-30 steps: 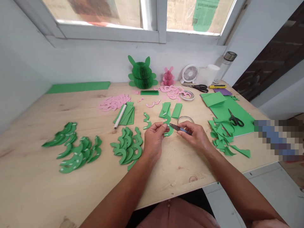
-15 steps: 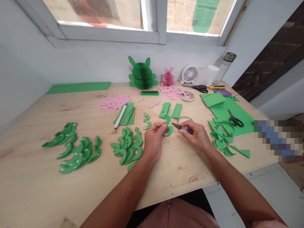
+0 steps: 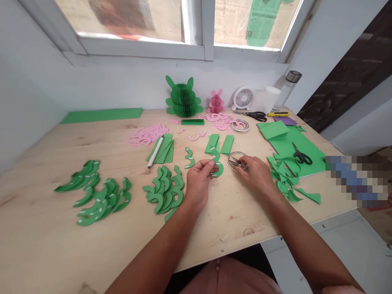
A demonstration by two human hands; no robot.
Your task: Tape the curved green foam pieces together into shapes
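My left hand (image 3: 200, 175) pinches a wavy green paper piece (image 3: 217, 168) with white strips on it between thumb and fingers, above the table. To its right, my right hand (image 3: 257, 173) is closed on a dark pointed tool (image 3: 242, 164); its exact kind is unclear. The tool's tip lies over a tape roll (image 3: 234, 168), apart from the green piece. Another green wavy piece (image 3: 189, 158) with white strips lies just left of my left hand. A pile of plain green wavy pieces (image 3: 165, 190) is beside my left forearm.
Green pieces with strips (image 3: 101, 204) are heaped on the left. A white marker (image 3: 155, 152) lies on green folded papers (image 3: 165, 151). Pink cutouts (image 3: 150, 134) and a green paper figure (image 3: 183, 100) are farther back. Black scissors (image 3: 301, 155) and green scraps (image 3: 283, 175) lie right.
My right hand has moved slightly right with the pointed tool, drawing its tip away from the green piece and over the tape roll. My left hand keeps its pinch.
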